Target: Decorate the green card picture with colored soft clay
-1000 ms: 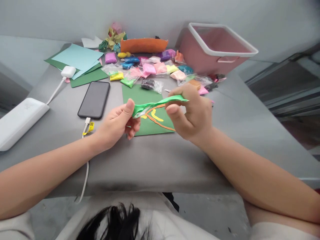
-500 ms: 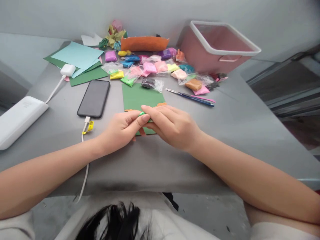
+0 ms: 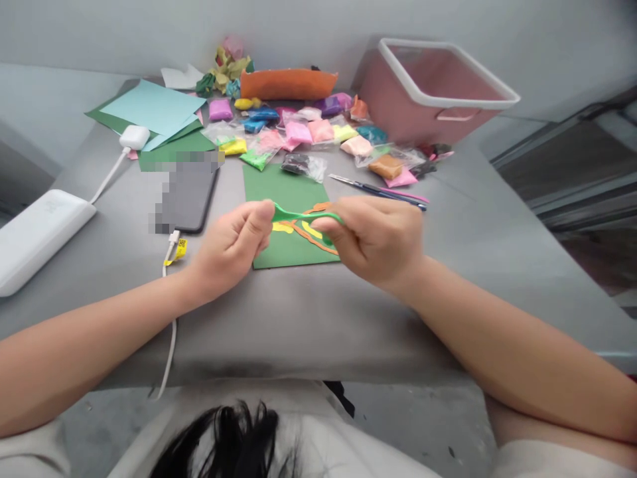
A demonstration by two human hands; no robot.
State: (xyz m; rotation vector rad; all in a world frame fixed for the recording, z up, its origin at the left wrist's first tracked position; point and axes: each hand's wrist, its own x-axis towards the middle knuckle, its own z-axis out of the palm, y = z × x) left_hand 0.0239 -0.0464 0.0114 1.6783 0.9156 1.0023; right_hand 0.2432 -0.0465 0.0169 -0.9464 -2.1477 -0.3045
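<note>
A strand of green modelling clay is stretched between my two hands. My left hand is closed, pinching its left end between thumb and fingers. The other end is gripped by my right hand, whose fingers are curled, with some green clay hanging below the thumb. Beneath the strand lies a green sheet of card bearing orange clay outlines and yellow clay patches. My hands cover parts of that design.
Bagged clay packets in several colours lie behind the card. A craft knife rests at right, near a pink bin. To the left are a phone, its white cable, a power bank and paper sheets.
My hands have moved apart, drawing the green clay out from a small lump into a long strand. More of the card's orange and yellow design now shows.
</note>
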